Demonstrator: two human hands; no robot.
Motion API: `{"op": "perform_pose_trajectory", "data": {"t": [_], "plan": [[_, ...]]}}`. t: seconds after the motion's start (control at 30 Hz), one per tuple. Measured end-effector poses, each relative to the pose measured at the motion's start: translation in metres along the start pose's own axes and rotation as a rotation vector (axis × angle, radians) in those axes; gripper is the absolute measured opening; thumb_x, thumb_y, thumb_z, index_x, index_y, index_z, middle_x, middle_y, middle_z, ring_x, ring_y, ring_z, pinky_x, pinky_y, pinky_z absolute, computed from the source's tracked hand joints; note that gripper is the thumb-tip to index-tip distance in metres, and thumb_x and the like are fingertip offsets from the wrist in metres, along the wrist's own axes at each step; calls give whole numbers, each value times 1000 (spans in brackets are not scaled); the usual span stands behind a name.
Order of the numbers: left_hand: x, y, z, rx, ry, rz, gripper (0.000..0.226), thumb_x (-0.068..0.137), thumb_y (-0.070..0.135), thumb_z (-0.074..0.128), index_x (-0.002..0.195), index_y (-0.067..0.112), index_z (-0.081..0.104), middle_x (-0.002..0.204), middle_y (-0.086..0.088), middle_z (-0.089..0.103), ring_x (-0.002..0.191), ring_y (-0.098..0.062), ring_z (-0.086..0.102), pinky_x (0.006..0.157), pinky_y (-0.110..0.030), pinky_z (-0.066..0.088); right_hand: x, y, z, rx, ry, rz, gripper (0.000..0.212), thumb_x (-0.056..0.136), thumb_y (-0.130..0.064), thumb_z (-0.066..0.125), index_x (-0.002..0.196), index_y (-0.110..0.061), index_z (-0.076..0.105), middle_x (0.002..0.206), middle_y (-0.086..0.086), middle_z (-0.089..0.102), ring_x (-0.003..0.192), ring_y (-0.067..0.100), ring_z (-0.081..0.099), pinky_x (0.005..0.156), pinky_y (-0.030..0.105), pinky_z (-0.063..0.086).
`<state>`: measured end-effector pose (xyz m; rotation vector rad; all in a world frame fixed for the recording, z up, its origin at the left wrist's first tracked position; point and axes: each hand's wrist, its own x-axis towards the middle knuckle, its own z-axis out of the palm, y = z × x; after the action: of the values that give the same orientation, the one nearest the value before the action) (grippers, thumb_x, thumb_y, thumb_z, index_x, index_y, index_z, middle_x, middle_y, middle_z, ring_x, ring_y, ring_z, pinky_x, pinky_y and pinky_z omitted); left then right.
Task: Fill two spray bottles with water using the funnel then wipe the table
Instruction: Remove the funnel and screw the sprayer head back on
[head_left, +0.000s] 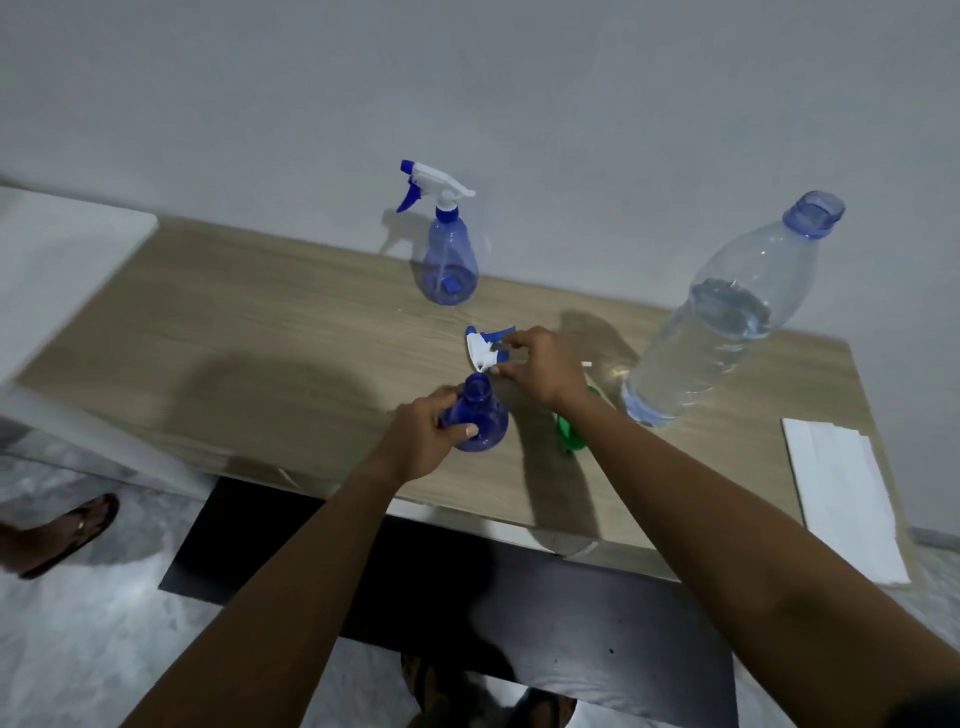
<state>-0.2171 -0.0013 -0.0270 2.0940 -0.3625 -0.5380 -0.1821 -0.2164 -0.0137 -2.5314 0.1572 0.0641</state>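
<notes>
My left hand grips a blue spray bottle that stands uncapped near the table's front edge. My right hand pinches its white and blue spray head just above and behind the bottle's mouth. A second blue spray bottle with its spray head on stands at the back by the wall. A green funnel lies on the table, partly hidden under my right forearm. A large clear water bottle, open and partly filled, stands to the right.
The wooden table stands against a grey wall. A white folded cloth or paper lies at the table's right front corner. Another person's sandalled foot shows on the floor at the left.
</notes>
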Motion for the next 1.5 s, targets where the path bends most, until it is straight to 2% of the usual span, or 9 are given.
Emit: {"op": "perform_pose_trajectory", "data": {"t": [0.2, 0.5, 0.63, 0.73, 0.8, 1.0, 1.17, 1.4, 1.5], "plan": [[4, -4, -6, -80, -19, 4, 48, 87, 6, 75, 133, 15, 63, 118, 5, 69, 92, 4, 65, 84, -6, 45, 22, 1, 11, -96, -46, 25, 43, 75, -43, 82, 114, -26, 76, 109, 4, 72, 101, 27, 64, 73, 28, 41], [8, -10, -11, -99, -67, 4, 49, 89, 7, 74, 136, 15, 62, 120, 3, 67, 88, 18, 62, 79, -2, 43, 32, 6, 10, -103, -184, 60, 43, 78, -34, 84, 118, -21, 76, 111, 5, 75, 100, 23, 66, 77, 26, 44], [8, -8, -14, -85, -72, -1, 49, 89, 5, 72, 136, 15, 60, 113, 5, 66, 83, 22, 60, 74, 2, 40, 30, 2, 3, 11, -158, 89, 29, 80, -24, 81, 107, -14, 78, 95, 5, 74, 91, 25, 68, 77, 32, 51], [8, -5, -17, -63, -96, -7, 48, 91, 9, 72, 136, 19, 59, 112, 8, 68, 93, 8, 64, 73, 3, 40, 26, -8, -16, 112, -62, 60, 28, 82, -19, 79, 110, -15, 77, 96, 4, 74, 88, 24, 66, 80, 39, 53], [8, -4, -18, -67, -108, -13, 51, 91, 11, 72, 139, 19, 58, 113, 5, 71, 98, 0, 67, 74, 0, 41, 18, -20, -37, 154, 27, 18, 31, 83, -23, 80, 114, -19, 77, 100, -2, 74, 85, 16, 63, 77, 30, 47], [6, -5, -21, -58, -135, 12, 51, 92, 12, 71, 141, 17, 57, 109, 0, 74, 80, 17, 64, 69, 2, 41, -19, -62, -90, 415, 236, -124, 26, 85, -24, 80, 109, -18, 76, 99, -2, 77, 79, 18, 72, 77, 30, 56], [8, -8, -22, -93, -145, 24, 54, 92, 11, 72, 143, 17, 56, 119, -4, 74, 108, -13, 69, 82, -8, 48, -59, -84, -108, 567, 276, -181, 20, 87, -22, 79, 104, -13, 75, 93, 5, 76, 80, 32, 70, 79, 49, 56], [10, -13, -20, -108, -131, 19, 52, 90, 13, 74, 140, 17, 59, 119, -6, 74, 114, -20, 69, 103, -34, 52, -91, -95, -105, 673, 292, -266, 23, 89, -9, 75, 113, -9, 73, 103, 7, 78, 95, 21, 74, 86, 33, 57], [9, -12, -21, -97, -130, 13, 52, 90, 17, 74, 140, 21, 59, 119, -3, 74, 112, -16, 68, 104, -33, 51, -93, -98, -101, 698, 298, -298, 26, 89, -5, 74, 116, -9, 72, 107, 8, 77, 100, 28, 74, 92, 35, 59]]}}
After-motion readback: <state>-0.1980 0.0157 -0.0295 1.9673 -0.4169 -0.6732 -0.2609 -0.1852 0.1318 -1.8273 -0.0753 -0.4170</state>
